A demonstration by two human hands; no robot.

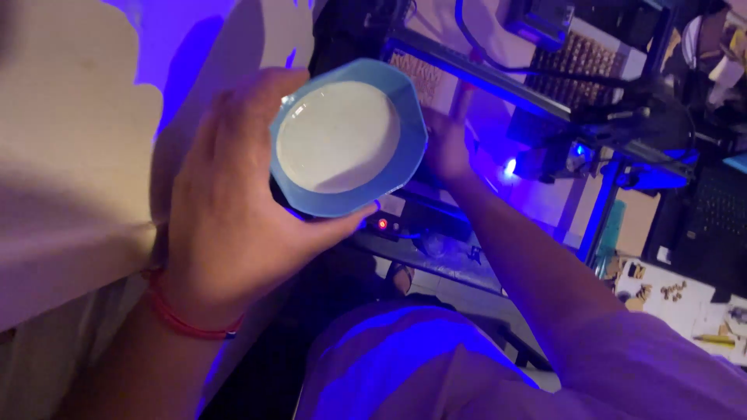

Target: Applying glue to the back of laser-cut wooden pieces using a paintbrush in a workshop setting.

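The left hand [233, 210] clasps a blue eight-sided dish [348, 138] by its underside, white face tilted toward the camera with no real long axis, while the right hand [446, 140], grip hidden, reaches onto the blue-lit machine frame [537, 97]; seemingly a carry step, needing steadiness.

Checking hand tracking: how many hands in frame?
2. The left hand, with a red wrist band, holds a blue cup near centre. The right hand reaches behind the cup toward the machine frame, partly hidden. Others may be hidden in the dark.
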